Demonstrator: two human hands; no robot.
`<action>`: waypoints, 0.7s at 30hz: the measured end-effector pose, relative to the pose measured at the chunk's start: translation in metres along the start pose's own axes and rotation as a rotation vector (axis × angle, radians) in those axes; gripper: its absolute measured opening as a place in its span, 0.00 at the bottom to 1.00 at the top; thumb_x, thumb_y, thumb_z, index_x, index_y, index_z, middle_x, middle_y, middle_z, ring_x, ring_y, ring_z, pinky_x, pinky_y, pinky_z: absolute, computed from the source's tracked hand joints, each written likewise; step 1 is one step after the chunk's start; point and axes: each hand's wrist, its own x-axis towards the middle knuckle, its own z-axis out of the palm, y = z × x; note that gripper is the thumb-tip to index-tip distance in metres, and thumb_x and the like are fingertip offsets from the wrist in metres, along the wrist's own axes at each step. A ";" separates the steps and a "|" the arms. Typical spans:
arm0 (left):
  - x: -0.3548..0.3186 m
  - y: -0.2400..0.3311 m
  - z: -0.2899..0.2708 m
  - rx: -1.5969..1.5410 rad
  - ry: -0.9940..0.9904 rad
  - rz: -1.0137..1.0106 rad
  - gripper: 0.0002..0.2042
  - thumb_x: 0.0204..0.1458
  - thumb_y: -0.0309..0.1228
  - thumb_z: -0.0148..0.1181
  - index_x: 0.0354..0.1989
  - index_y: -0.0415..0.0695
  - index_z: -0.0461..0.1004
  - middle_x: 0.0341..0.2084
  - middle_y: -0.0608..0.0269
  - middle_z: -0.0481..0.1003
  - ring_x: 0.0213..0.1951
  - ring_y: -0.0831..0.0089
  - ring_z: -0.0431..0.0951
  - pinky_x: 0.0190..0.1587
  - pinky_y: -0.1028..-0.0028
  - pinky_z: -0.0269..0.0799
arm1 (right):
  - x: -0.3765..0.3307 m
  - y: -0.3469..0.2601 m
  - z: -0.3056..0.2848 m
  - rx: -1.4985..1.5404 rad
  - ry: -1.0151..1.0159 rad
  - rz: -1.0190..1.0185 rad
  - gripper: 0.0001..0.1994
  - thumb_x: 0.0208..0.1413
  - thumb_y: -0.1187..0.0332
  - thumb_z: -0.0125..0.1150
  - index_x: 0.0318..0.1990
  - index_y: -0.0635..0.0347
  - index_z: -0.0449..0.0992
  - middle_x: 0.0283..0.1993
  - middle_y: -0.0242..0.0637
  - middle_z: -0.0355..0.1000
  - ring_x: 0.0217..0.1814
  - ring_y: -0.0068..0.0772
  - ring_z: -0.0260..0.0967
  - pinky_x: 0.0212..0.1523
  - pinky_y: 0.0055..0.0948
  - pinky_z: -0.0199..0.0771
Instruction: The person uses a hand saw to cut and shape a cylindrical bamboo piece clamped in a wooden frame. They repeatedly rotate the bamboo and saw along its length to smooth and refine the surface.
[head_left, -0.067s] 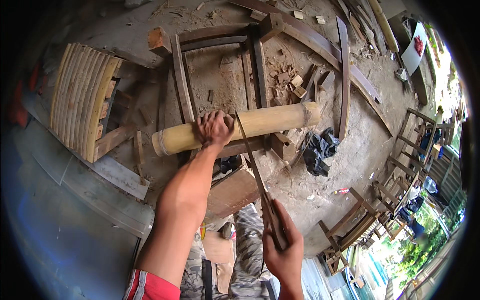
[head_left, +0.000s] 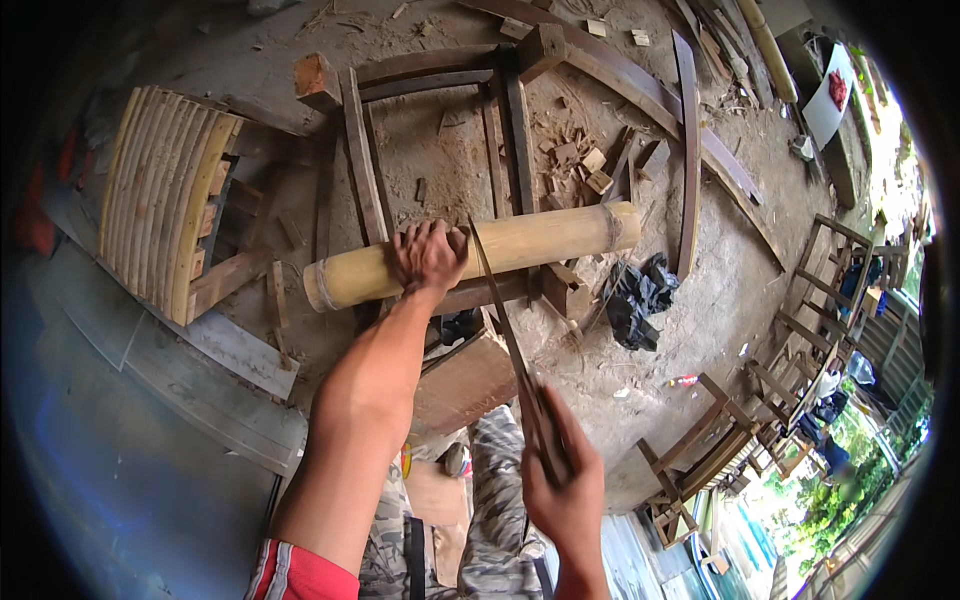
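Observation:
A thick yellow bamboo pole (head_left: 540, 245) lies across a dark wooden frame (head_left: 430, 120) on the dirt floor. My left hand (head_left: 428, 256) grips the pole from above near its middle. My right hand (head_left: 565, 480) holds the handle of a long thin saw blade (head_left: 500, 320), lower in the picture. The blade runs up and left to the pole, and its tip meets the bamboo just right of my left hand's fingers.
A curved bamboo-slat seat panel (head_left: 165, 195) stands at the left. Wood offcuts (head_left: 585, 165) and a black cloth (head_left: 635, 290) lie near the pole. Long curved planks (head_left: 690, 150) lie at the upper right. Wooden chair frames (head_left: 740, 440) stand at the right.

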 end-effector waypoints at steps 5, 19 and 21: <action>0.006 -0.012 0.044 0.146 0.271 0.122 0.25 0.59 0.57 0.46 0.46 0.50 0.78 0.51 0.61 0.78 0.59 0.62 0.71 0.66 0.55 0.53 | 0.190 0.038 0.062 -0.097 0.098 -0.101 0.24 0.53 0.75 0.59 0.61 0.67 0.72 0.51 0.62 0.76 0.55 0.57 0.76 0.56 0.41 0.76; -0.001 -0.025 -0.005 0.037 -0.157 0.375 0.38 0.52 0.60 0.52 0.66 0.44 0.66 0.66 0.48 0.65 0.70 0.52 0.59 0.74 0.48 0.41 | 0.055 0.033 0.024 0.112 0.082 -0.017 0.28 0.54 0.80 0.59 0.66 0.65 0.68 0.60 0.56 0.74 0.66 0.49 0.71 0.64 0.35 0.70; -0.003 -0.019 -0.033 0.281 -0.100 0.554 0.50 0.38 0.53 0.74 0.70 0.45 0.59 0.62 0.49 0.65 0.68 0.53 0.61 0.74 0.50 0.46 | 0.058 0.033 0.014 0.143 0.078 0.057 0.29 0.55 0.76 0.64 0.66 0.65 0.67 0.61 0.53 0.74 0.65 0.44 0.72 0.63 0.35 0.70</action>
